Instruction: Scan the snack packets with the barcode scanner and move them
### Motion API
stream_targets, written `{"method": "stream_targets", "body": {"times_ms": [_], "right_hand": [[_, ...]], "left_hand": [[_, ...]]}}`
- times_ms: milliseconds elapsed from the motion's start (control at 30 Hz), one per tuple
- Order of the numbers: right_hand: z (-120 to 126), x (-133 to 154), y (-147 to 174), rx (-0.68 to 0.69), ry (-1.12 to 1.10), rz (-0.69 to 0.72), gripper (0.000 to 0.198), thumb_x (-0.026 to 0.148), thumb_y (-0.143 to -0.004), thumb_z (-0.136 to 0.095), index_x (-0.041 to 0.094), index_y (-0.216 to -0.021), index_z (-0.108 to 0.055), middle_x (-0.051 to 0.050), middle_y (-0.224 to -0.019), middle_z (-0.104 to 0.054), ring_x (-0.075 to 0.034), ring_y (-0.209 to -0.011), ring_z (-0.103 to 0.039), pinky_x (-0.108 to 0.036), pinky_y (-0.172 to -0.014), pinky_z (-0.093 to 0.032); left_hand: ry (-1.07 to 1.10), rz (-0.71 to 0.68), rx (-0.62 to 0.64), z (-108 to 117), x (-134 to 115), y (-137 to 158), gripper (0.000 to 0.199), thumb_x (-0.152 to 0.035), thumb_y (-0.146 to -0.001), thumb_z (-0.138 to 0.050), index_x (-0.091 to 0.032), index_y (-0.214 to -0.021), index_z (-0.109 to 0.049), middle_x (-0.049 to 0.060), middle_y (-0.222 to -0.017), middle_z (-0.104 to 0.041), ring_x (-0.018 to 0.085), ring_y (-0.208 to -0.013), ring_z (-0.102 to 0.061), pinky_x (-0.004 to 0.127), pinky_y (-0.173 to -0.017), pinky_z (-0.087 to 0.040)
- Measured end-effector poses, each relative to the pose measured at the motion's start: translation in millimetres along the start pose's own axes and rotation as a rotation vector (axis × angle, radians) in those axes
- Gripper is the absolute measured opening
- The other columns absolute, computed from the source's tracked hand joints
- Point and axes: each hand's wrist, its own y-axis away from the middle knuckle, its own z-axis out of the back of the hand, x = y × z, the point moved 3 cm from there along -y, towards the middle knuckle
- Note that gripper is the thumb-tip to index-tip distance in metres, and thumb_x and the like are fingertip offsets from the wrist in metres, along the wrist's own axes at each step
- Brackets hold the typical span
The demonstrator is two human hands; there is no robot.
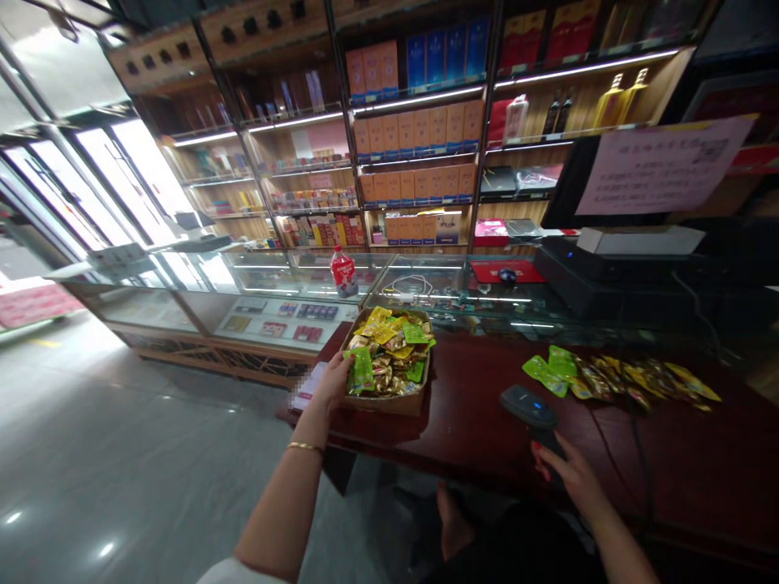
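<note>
My left hand (333, 380) pinches a green snack packet (360, 371) at the near left corner of a cardboard box (389, 403). Inside that box lie many small gold, yellow and green packets (393, 334). In my right hand (569, 466) is a dark barcode scanner (529, 407), its fingers wrapped round the handle, with a small blue light glowing on its head. Beyond the scanner, a row of gold and yellow packets (633, 381) lies on the dark red table, with green packets (553, 371) at its left end.
The dark wooden table (468, 405) borders a glass display counter (273, 276). A red-labelled bottle (344, 272) and a white cable (411, 284) rest on the glass. A monitor with a paper sheet (663, 166) stands at right. A cable (639, 454) crosses the table. Lit shelves (419, 154) line the back.
</note>
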Motion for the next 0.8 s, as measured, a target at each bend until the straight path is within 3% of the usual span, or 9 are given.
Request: {"method": "stream_targets", "body": {"times_ms": [267, 400, 467, 533, 633, 700, 800], "right_hand": [[8, -13, 1, 0.0, 0.027, -0.008, 0.047, 0.067, -0.075, -0.07, 0.02, -0.073, -0.064, 0.001, -0.054, -0.056, -0.016, -0.052, -0.053, -0.027, -0.055, -0.044], [3, -18, 2, -0.015, 0.005, -0.026, 0.045, 0.064, -0.075, -0.072, 0.02, -0.079, -0.066, 0.001, -0.057, -0.058, -0.016, -0.053, -0.054, -0.027, -0.055, -0.046], [-2, -18, 3, -0.047, -0.031, -0.036, 0.045, 0.063, -0.074, -0.073, 0.02, -0.083, -0.066, 0.002, -0.059, -0.059, -0.015, -0.051, -0.052, -0.028, -0.055, -0.048], [-6, -17, 3, -0.084, -0.051, -0.035, 0.045, 0.063, -0.073, -0.074, 0.02, -0.087, -0.066, 0.002, -0.061, -0.059, -0.014, -0.052, -0.052, -0.029, -0.056, -0.049], [-11, -15, 4, -0.118, -0.04, -0.037, 0.048, 0.065, -0.071, -0.074, 0.02, -0.086, -0.066, 0.002, -0.062, -0.059, -0.015, -0.053, -0.053, -0.028, -0.054, -0.047], [-13, -13, 4, -0.116, -0.038, -0.039, 0.049, 0.067, -0.07, -0.074, 0.021, -0.083, -0.064, 0.002, -0.06, -0.057, -0.015, -0.052, -0.052, -0.028, -0.052, -0.045], [-17, -8, 6, -0.103, -0.057, -0.037, 0.05, 0.068, -0.071, -0.073, 0.021, -0.085, -0.063, 0.003, -0.06, -0.055, -0.014, -0.051, -0.05, -0.028, -0.053, -0.045]], "left_hand": [[0.08, 0.007, -0.012, 5, -1, 0, 0.041, -0.04, -0.065, -0.072, -0.021, -0.099, -0.059, 0.003, -0.083, -0.073, 0.021, -0.073, -0.07, 0.032, -0.066, -0.057], [0.179, -0.139, 0.015, -9, -12, 23, 0.053, -0.041, -0.066, -0.079, -0.019, -0.111, -0.062, 0.007, -0.104, -0.075, 0.024, -0.091, -0.071, 0.035, -0.081, -0.058], [0.252, -0.25, 0.056, -34, -15, 45, 0.051, -0.042, -0.073, -0.079, -0.019, -0.116, -0.064, 0.009, -0.113, -0.074, 0.026, -0.103, -0.069, 0.036, -0.09, -0.056], [0.296, -0.271, 0.136, -74, -7, 69, 0.043, -0.042, -0.079, -0.076, -0.021, -0.116, -0.068, 0.008, -0.115, -0.074, 0.027, -0.107, -0.067, 0.037, -0.095, -0.055], [0.334, -0.151, 0.417, -154, 24, 91, 0.04, -0.042, -0.082, -0.074, -0.022, -0.116, -0.071, 0.01, -0.111, -0.075, 0.026, -0.1, -0.069, 0.037, -0.09, -0.056], [0.381, -0.068, 0.516, -201, 51, 89, 0.045, -0.04, -0.082, -0.075, -0.023, -0.122, -0.069, 0.01, -0.113, -0.074, 0.025, -0.095, -0.07, 0.036, -0.085, -0.058], [0.498, 0.013, 0.386, -240, 84, 65, 0.051, -0.03, -0.073, -0.082, -0.024, -0.122, -0.067, 0.009, -0.117, -0.072, 0.023, -0.097, -0.069, 0.033, -0.085, -0.057]]}}
